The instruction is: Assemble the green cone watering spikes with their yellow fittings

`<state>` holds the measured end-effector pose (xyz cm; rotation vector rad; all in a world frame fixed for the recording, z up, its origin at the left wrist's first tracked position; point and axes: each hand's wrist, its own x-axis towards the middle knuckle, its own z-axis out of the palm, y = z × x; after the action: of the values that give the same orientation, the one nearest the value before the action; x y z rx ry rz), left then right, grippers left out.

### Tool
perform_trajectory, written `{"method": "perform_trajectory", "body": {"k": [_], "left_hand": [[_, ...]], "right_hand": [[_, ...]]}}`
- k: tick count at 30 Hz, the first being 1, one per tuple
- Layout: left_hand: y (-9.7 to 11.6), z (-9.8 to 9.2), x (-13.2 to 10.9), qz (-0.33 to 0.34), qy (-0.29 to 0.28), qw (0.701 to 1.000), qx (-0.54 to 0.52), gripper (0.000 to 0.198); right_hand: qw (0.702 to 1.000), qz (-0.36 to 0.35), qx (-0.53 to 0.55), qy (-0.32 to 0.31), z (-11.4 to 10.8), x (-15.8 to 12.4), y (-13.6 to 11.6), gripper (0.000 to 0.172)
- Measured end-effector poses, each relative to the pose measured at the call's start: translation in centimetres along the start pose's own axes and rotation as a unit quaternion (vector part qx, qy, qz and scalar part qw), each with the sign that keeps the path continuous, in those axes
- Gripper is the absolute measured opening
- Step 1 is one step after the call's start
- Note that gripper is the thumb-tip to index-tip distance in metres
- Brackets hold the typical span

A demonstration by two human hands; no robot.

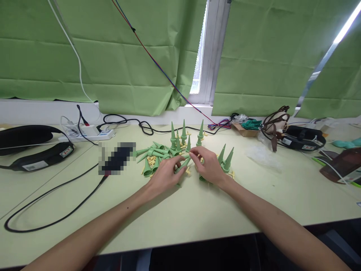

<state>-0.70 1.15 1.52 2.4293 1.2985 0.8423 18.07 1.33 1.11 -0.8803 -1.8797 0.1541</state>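
On the near side of the pale table, the left hand curls its thumb and fingers around a green spike, which lies between the two hands, its long axis slanting away and to the right. Its tip points at the right hand, whose thumb and fingertips draw together right beside that end — whether they pinch the tip or something small, I cannot tell. The left hand is nearer the spike's body, the right its point. Slightly farther, upright spikes stand beside the right wrist; loose green pieces and yellow bits heap beyond the left hand. Farther still, more spikes stand upright before a black cable.
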Motion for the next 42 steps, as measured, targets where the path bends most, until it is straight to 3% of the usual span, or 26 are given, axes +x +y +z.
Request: {"method": "perform_trajectory", "body": {"k": [7,17,26,35,42], "left_hand": [[-0.4,-0.3,0.5,-0.102,0.012,0.971,-0.216,0.045],[-0.1,-0.5,0.6,-0.134,0.001,0.902,-0.410,0.041],[0.0,-0.4,0.7,-0.132,0.006,0.880,-0.456,0.039],[0.1,-0.4,0.6,-0.123,0.000,0.886,-0.446,0.038],[0.0,-0.3,0.8,-0.136,0.029,0.890,-0.434,0.038]], "right_hand": [[0.999,-0.017,0.004,0.049,0.0,0.0,-0.4,0.011],[0.997,-0.040,0.007,0.058,0.0,-0.1,-1.3,0.010],[0.997,-0.057,0.010,0.057,0.0,-0.2,-1.6,0.010],[0.994,-0.081,0.014,0.066,0.1,-0.3,-1.9,0.010],[0.994,-0.090,0.019,0.064,0.1,-0.3,-1.9,0.010]]}}
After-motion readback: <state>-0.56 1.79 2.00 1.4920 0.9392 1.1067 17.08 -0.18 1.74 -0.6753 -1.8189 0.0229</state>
